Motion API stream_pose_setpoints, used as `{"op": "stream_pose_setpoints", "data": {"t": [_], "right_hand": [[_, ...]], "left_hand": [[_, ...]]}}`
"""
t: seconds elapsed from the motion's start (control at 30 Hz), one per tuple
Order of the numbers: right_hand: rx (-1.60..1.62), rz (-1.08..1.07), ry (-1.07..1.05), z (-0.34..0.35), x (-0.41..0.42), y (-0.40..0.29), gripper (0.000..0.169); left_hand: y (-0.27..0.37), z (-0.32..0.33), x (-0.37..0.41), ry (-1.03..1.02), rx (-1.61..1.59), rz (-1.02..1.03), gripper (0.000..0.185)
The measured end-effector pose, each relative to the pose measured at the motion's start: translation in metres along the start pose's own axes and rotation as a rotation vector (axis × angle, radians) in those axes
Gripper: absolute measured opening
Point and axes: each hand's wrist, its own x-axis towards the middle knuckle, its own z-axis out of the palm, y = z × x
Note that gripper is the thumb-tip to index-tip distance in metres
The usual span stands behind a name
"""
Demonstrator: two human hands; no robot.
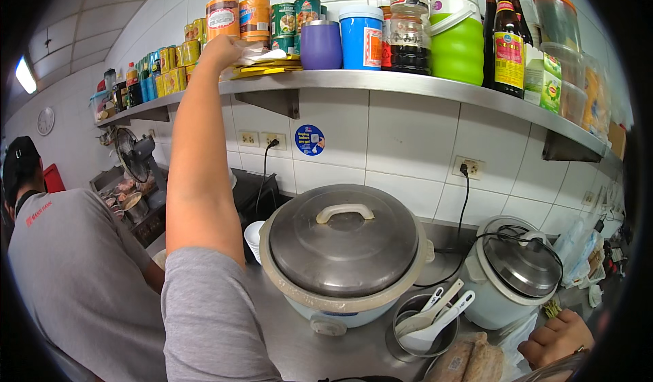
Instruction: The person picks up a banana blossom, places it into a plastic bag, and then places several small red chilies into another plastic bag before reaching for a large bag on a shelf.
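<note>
My left hand reaches up to the steel wall shelf, at a pile of yellow packets with clear plastic on top; its fingers are partly hidden, so its grip cannot be told. Orange cans stand just behind it. At the lower right, my right hand has its fingers curled, beside a clear plastic bag and a wrapped brown package; whether it holds anything cannot be seen. A large rice cooker with its metal lid on sits on the steel counter before me.
A co-worker in a grey shirt stands at the left, near a fan and pots. A metal pot holds white rice paddles. A smaller rice cooker stands at the right, its cord over the lid. Bottles and containers line the shelf.
</note>
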Motion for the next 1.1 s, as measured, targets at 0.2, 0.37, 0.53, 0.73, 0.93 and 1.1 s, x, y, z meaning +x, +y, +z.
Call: {"op": "stream_pose_setpoints", "data": {"t": [0.2,0.37,0.53,0.73,0.93,1.1], "right_hand": [[-0.025,0.018,-0.105,0.004,0.002,0.005,0.03],[0.419,0.213,-0.505,0.057,-0.026,0.013,0.025],[1.02,0.326,-0.657,0.18,-0.037,-0.009,0.026],[1.302,0.547,-0.638,0.229,-0.042,-0.052,0.026],[1.377,0.523,-0.657,0.245,-0.017,-0.053,0.027],[1.39,0.558,-0.668,0.245,-0.009,-0.058,0.027]], "left_hand": [[-0.014,0.002,0.002,0.072,-0.096,0.001,0.048],[0.001,0.03,-0.011,0.204,-0.1,-0.067,0.047],[-0.022,0.036,-0.018,0.392,-0.196,-0.134,0.051],[-0.025,0.054,-0.006,0.495,-0.201,-0.068,0.055],[-0.061,0.04,0.018,0.475,-0.276,-0.005,0.059],[-0.019,0.056,-0.021,0.459,-0.421,-0.101,0.04]]}}
